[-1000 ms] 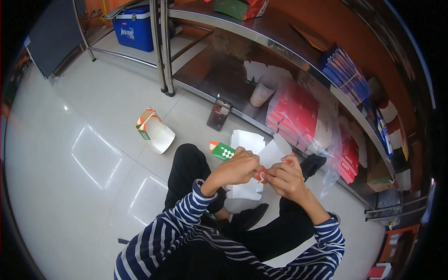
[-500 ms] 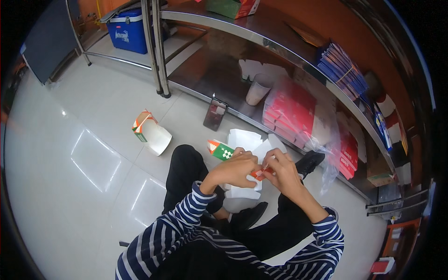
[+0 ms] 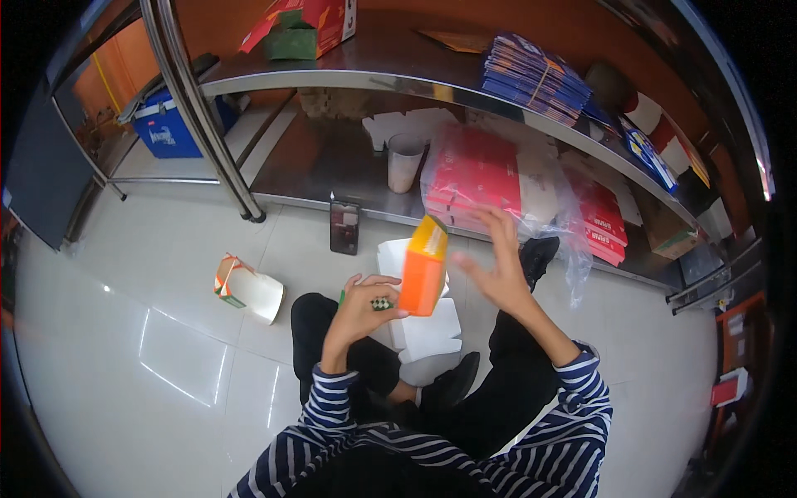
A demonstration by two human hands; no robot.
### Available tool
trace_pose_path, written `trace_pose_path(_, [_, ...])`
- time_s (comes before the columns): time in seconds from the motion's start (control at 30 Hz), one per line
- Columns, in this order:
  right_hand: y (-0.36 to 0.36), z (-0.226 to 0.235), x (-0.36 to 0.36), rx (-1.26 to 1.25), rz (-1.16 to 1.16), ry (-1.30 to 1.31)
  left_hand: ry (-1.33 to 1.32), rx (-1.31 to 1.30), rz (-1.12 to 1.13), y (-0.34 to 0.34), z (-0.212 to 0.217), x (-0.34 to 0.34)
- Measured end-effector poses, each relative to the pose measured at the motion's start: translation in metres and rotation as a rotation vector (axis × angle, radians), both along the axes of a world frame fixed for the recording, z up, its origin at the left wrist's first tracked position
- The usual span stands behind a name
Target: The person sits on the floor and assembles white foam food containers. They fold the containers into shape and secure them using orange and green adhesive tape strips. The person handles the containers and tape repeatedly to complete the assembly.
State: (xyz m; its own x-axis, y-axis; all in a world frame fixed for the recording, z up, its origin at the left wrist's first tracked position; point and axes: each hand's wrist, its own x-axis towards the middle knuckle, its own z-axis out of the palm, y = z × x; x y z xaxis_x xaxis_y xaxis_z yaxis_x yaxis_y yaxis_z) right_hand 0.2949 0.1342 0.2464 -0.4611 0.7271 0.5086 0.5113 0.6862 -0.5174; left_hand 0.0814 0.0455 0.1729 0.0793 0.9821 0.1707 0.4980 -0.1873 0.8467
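Observation:
Between my hands is a small folded paper food box point(image 3: 422, 278), orange with a yellow top and a green patterned side. My left hand point(image 3: 361, 309) grips it at its lower left, thumb and fingers closed on the card. On the other side my right hand point(image 3: 496, 272) is open beside the box, its fingers spread and slightly blurred, apart from the card. White card blanks point(image 3: 429, 330) lie on the floor between my bent legs, partly hidden by the held box. To the left, a similar paper box point(image 3: 246, 290) rests on its side on the tiles.
A phone point(image 3: 344, 228) leans at the metal shelf's lower edge point(image 3: 299, 206). On the bottom shelf are a plastic cup point(image 3: 405, 162) and bagged red packages point(image 3: 475, 170). Above them sit banded blue leaflets point(image 3: 535, 79). A blue cooler point(image 3: 168, 129) stands far left.
The box has come up higher in front of me and shows its orange side. My right hand has let go and moved off it. The view has turned, shifting the shelf leftward.

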Motion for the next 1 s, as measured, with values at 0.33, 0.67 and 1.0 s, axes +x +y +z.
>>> trace_pose_path(0.33, [0.0,-0.003,0.002,-0.987,0.387,0.429,-0.942,-0.16,-0.112,0.0,-0.062,-0.022])
trace_pose_path(0.67, [-0.01,0.0,-0.002,-0.595,0.426,0.092,-0.786,0.15,0.13,0.01,0.011,0.004])
trace_pose_path(1.0, [-0.017,0.0,-0.011,0.09,0.359,0.074,-0.894,0.049,0.26,0.008,0.011,0.029])
